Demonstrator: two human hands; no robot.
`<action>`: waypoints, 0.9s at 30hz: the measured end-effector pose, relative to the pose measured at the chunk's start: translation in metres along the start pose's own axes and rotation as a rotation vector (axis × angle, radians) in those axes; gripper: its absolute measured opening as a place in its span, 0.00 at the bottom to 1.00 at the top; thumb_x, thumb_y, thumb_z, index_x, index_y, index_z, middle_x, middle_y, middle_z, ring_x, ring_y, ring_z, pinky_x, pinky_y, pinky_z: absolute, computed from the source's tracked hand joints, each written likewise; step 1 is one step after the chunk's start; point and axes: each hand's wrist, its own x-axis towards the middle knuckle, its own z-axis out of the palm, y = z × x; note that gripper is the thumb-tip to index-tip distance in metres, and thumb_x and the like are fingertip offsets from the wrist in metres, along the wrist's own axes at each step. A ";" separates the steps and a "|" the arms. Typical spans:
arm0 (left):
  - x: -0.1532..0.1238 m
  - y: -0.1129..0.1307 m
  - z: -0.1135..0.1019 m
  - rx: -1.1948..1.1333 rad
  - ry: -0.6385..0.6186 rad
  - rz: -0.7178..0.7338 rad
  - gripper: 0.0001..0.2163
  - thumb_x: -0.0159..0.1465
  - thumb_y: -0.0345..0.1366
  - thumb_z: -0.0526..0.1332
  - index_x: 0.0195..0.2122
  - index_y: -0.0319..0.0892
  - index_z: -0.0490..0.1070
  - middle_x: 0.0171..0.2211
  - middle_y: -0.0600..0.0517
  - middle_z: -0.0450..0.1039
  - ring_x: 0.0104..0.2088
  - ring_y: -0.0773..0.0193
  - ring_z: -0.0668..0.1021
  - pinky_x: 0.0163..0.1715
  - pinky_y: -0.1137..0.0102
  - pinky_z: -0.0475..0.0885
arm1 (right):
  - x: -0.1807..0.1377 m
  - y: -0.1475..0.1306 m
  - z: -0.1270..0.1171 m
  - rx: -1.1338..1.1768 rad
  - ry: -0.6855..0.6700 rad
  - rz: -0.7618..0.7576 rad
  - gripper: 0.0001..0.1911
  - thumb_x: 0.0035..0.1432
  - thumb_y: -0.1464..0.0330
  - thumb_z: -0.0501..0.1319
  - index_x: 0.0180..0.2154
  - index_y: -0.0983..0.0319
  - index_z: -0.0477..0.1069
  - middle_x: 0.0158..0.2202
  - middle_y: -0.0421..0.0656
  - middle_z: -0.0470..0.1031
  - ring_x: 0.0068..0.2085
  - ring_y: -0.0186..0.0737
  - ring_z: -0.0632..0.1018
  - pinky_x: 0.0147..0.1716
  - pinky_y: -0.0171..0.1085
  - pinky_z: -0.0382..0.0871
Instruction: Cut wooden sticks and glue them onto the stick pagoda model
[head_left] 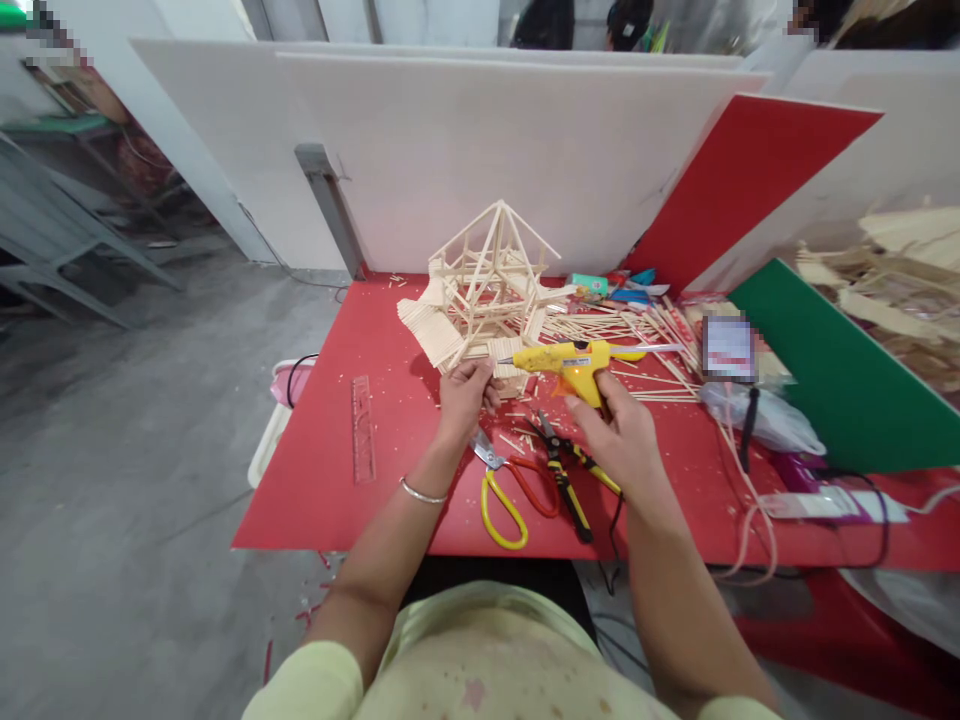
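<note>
a person seated at a red table [322, 480] works on a stick-built house model [484, 290], which stands at twelve o'clock from the hands, near the table's far edge. the right hand [619, 435] is closed around the handle of a yellow glue gun [574, 362], its nozzle aimed toward nine o'clock at a small flat wooden piece [504, 372] that the left hand [465, 395] pinches against the model's base. yellow-handled scissors [502, 490] and cutting pliers [562, 470] lie at six o'clock, just below both hands; a ruler [363, 428] rests at nine o'clock, and loose sticks [637, 345] are scattered at two o'clock. the nozzle tip sits very close to the left fingertips, so a slight slip could likely burn skin or string hot glue across the frame. pressing too hard on the piece might shift or crack the slender framework, and the gun's cord [615, 530], trailing past the pliers, could snag.
</note>
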 end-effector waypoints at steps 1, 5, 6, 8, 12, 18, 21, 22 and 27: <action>0.000 0.000 0.000 0.001 0.003 0.003 0.18 0.53 0.50 0.70 0.27 0.39 0.71 0.19 0.54 0.74 0.12 0.72 0.70 0.10 0.77 0.60 | 0.000 -0.001 0.000 0.013 -0.003 0.003 0.12 0.63 0.57 0.58 0.38 0.59 0.67 0.29 0.37 0.69 0.29 0.35 0.68 0.32 0.35 0.60; 0.000 0.000 0.001 0.009 0.007 0.012 0.18 0.53 0.49 0.70 0.25 0.39 0.71 0.19 0.54 0.74 0.12 0.72 0.70 0.10 0.77 0.59 | -0.001 -0.001 -0.001 0.037 0.002 0.014 0.16 0.66 0.54 0.54 0.34 0.59 0.66 0.27 0.37 0.69 0.29 0.35 0.70 0.32 0.35 0.60; 0.000 0.000 0.001 0.011 0.004 0.014 0.18 0.54 0.49 0.70 0.25 0.39 0.71 0.19 0.54 0.74 0.12 0.72 0.70 0.10 0.77 0.59 | -0.001 0.000 -0.001 0.032 0.005 0.009 0.16 0.66 0.54 0.54 0.34 0.59 0.66 0.27 0.37 0.70 0.29 0.35 0.70 0.32 0.35 0.60; 0.000 -0.001 0.000 0.010 0.001 0.014 0.18 0.54 0.49 0.70 0.26 0.39 0.71 0.20 0.53 0.74 0.12 0.72 0.70 0.10 0.77 0.60 | 0.000 0.001 0.000 0.022 0.014 -0.006 0.16 0.67 0.54 0.54 0.36 0.59 0.66 0.27 0.38 0.70 0.29 0.35 0.70 0.32 0.35 0.60; 0.001 -0.002 -0.001 0.005 0.005 0.006 0.17 0.54 0.49 0.70 0.26 0.39 0.70 0.20 0.53 0.75 0.13 0.71 0.70 0.11 0.77 0.60 | 0.003 0.003 0.002 -0.034 0.045 -0.060 0.16 0.68 0.55 0.52 0.44 0.59 0.68 0.33 0.41 0.73 0.33 0.37 0.72 0.35 0.36 0.62; 0.001 -0.003 0.000 0.020 0.015 0.007 0.18 0.54 0.50 0.70 0.25 0.39 0.70 0.19 0.54 0.73 0.12 0.72 0.70 0.10 0.77 0.59 | 0.011 -0.014 -0.003 -0.286 0.104 -0.178 0.18 0.70 0.57 0.47 0.46 0.60 0.68 0.39 0.47 0.75 0.38 0.42 0.73 0.37 0.39 0.61; -0.001 -0.001 0.000 0.027 0.022 0.003 0.18 0.55 0.50 0.69 0.26 0.39 0.70 0.20 0.54 0.73 0.13 0.72 0.70 0.10 0.77 0.59 | 0.017 -0.026 -0.006 -0.469 0.174 -0.207 0.22 0.69 0.54 0.47 0.48 0.62 0.69 0.39 0.49 0.75 0.38 0.44 0.73 0.34 0.39 0.59; -0.003 -0.001 0.000 0.027 0.023 0.007 0.18 0.55 0.50 0.69 0.27 0.39 0.70 0.20 0.54 0.73 0.13 0.72 0.71 0.11 0.77 0.60 | 0.020 -0.030 -0.006 -0.532 0.194 -0.213 0.23 0.68 0.52 0.48 0.49 0.62 0.68 0.39 0.49 0.75 0.37 0.44 0.73 0.33 0.39 0.57; -0.009 -0.003 -0.007 0.030 0.025 0.039 0.17 0.56 0.49 0.69 0.30 0.39 0.72 0.21 0.55 0.73 0.14 0.72 0.71 0.12 0.77 0.62 | 0.032 -0.039 0.001 -0.748 0.230 -0.300 0.26 0.63 0.50 0.54 0.52 0.63 0.69 0.40 0.49 0.75 0.33 0.42 0.72 0.29 0.37 0.50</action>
